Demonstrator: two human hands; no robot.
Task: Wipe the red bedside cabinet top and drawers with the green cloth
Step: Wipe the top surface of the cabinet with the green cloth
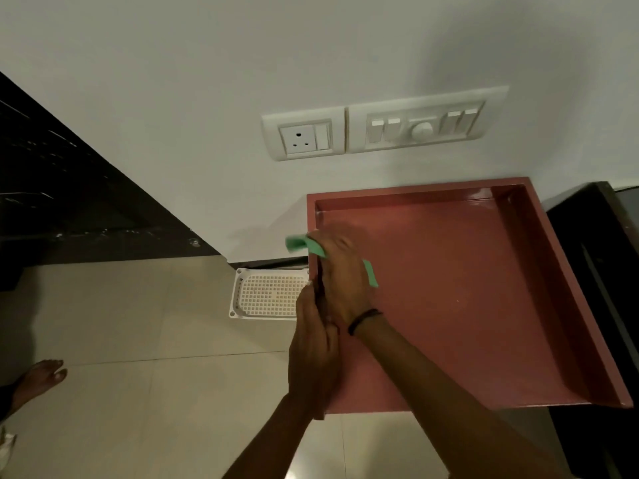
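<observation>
The red bedside cabinet (466, 292) stands against the white wall, its top a shallow tray with raised rims. My right hand (340, 271) presses the green cloth (304, 245) onto the cabinet's left rim near the back; the cloth sticks out past the fingers on both sides. My left hand (313, 347) grips the same left rim nearer to me, fingers wrapped over the edge. A black band circles my right wrist. The drawers are hidden below the top.
A white perforated plastic tray (266, 293) lies on the tiled floor just left of the cabinet. A socket and switch panel (377, 127) sits on the wall above. Dark furniture (594, 257) flanks the cabinet's right side. A bare foot (38, 382) is at lower left.
</observation>
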